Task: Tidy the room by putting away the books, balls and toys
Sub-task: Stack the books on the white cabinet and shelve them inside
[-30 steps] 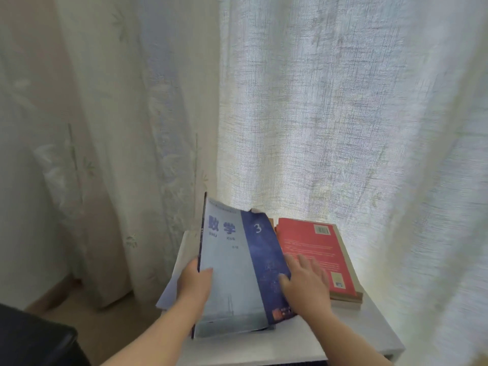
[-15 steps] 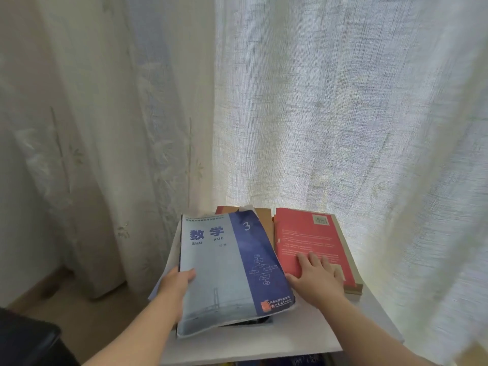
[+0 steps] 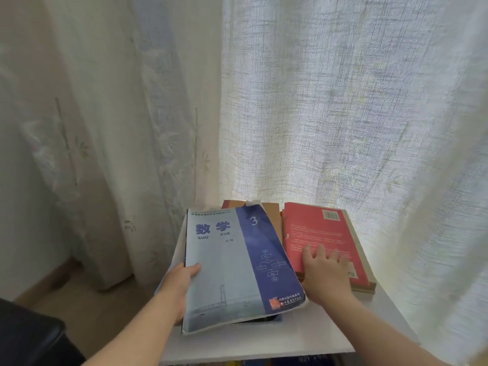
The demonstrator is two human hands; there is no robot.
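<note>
A blue and grey textbook [image 3: 237, 265] marked "3" lies face up on a pile on the white shelf top [image 3: 303, 339]. My left hand [image 3: 179, 283] grips its left edge, thumb on the cover. A brown book [image 3: 272, 212] shows under its far end. To the right lies a red book [image 3: 322, 239], back cover up, on another book. My right hand [image 3: 326, 273] rests flat on the red book's near part, fingers spread.
White curtains [image 3: 343, 101] hang right behind the shelf and down its right side. A patterned sheer curtain [image 3: 118, 154] falls to the wooden floor [image 3: 79, 294] on the left. A black seat corner [image 3: 26, 336] sits at lower left. Book spines show below the shelf top.
The blue textbook came down from tilted to lying flat on the pile. My right hand left its cover and moved right onto the red book. My left hand slid along its left edge.
</note>
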